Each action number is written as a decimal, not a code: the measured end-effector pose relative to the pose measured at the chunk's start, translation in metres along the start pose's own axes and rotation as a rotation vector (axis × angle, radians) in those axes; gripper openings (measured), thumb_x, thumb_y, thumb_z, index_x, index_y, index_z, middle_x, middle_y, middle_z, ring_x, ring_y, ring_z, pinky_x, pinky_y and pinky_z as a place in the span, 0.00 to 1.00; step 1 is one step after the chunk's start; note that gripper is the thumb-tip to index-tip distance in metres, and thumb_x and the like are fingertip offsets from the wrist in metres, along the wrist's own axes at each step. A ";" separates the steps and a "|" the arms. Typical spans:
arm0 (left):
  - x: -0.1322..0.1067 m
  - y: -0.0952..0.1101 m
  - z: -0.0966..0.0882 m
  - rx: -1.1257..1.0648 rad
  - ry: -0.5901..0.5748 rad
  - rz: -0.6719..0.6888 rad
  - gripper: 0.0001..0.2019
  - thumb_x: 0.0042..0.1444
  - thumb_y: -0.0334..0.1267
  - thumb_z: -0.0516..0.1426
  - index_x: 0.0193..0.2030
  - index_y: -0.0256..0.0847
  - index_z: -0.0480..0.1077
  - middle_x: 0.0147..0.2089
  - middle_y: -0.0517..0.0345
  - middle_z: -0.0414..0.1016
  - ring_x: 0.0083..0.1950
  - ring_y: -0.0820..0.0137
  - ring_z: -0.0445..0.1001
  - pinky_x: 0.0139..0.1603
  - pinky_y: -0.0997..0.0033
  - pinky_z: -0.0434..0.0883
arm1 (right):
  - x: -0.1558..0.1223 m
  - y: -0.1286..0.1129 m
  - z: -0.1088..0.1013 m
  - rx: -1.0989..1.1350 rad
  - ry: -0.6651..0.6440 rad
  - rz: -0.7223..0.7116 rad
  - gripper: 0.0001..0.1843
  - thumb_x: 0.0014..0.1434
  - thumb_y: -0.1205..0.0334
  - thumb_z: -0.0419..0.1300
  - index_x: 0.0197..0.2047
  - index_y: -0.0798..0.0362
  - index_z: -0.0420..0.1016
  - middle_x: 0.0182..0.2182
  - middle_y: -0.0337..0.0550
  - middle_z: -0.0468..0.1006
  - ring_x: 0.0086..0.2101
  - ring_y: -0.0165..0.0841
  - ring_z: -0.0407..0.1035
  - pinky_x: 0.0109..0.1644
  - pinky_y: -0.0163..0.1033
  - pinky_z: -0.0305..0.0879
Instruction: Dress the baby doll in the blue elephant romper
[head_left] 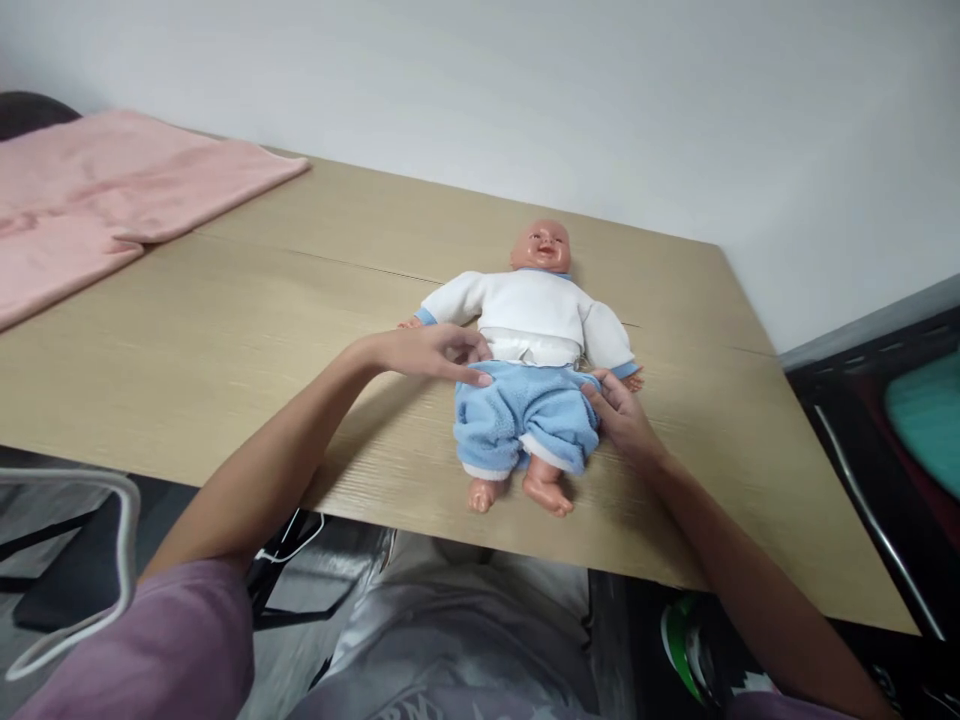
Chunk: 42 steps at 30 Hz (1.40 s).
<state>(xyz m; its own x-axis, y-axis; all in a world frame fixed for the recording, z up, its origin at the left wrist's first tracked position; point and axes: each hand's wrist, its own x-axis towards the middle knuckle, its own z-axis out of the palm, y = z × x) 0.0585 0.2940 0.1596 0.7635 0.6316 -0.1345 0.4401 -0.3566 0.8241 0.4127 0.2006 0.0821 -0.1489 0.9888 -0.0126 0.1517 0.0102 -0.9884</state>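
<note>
A baby doll lies on its back on the wooden table, head toward the wall, feet toward me. It wears a white top and fluffy blue trousers. My left hand pinches the waistband of the trousers at the doll's left-hand side, thumb and fingers closed on the fabric. My right hand grips the waistband on the other side, fingers curled into the cloth next to the doll's hand.
A pink towel is spread over the far left of the table. A white wall runs behind. A white frame stands at the lower left, dark floor items at the right. My lap shows below the table's front edge.
</note>
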 end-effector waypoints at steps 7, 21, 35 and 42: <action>0.001 -0.020 -0.007 0.020 0.004 0.122 0.18 0.63 0.56 0.70 0.42 0.43 0.80 0.52 0.53 0.78 0.57 0.60 0.76 0.67 0.60 0.72 | -0.007 0.007 0.003 -0.084 0.072 -0.137 0.27 0.70 0.30 0.70 0.48 0.46 0.75 0.42 0.40 0.76 0.43 0.37 0.72 0.49 0.41 0.73; 0.026 -0.049 0.021 -0.262 0.235 0.176 0.23 0.70 0.61 0.66 0.48 0.43 0.71 0.44 0.57 0.72 0.43 0.67 0.71 0.47 0.67 0.73 | 0.010 0.016 0.007 -0.061 0.216 -0.166 0.29 0.68 0.28 0.68 0.49 0.43 0.65 0.33 0.33 0.69 0.32 0.36 0.66 0.37 0.40 0.66; 0.044 -0.047 0.048 -0.447 0.507 0.067 0.29 0.66 0.68 0.67 0.51 0.46 0.64 0.39 0.62 0.69 0.39 0.68 0.68 0.41 0.69 0.66 | 0.055 0.019 0.016 -0.113 0.408 -0.276 0.25 0.69 0.34 0.70 0.50 0.43 0.69 0.42 0.41 0.79 0.44 0.40 0.77 0.54 0.46 0.77; 0.043 -0.056 0.045 -0.209 0.604 0.031 0.21 0.64 0.61 0.66 0.41 0.44 0.71 0.49 0.52 0.74 0.54 0.57 0.71 0.59 0.58 0.70 | 0.041 0.025 0.018 0.133 0.375 -0.053 0.22 0.62 0.37 0.76 0.44 0.45 0.79 0.43 0.39 0.84 0.48 0.41 0.77 0.60 0.46 0.76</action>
<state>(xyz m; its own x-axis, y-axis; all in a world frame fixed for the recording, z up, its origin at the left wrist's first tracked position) 0.0878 0.3096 0.0833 0.3469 0.9216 0.1742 0.2745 -0.2774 0.9207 0.3928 0.2384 0.0536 0.2181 0.9734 0.0706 0.0221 0.0674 -0.9975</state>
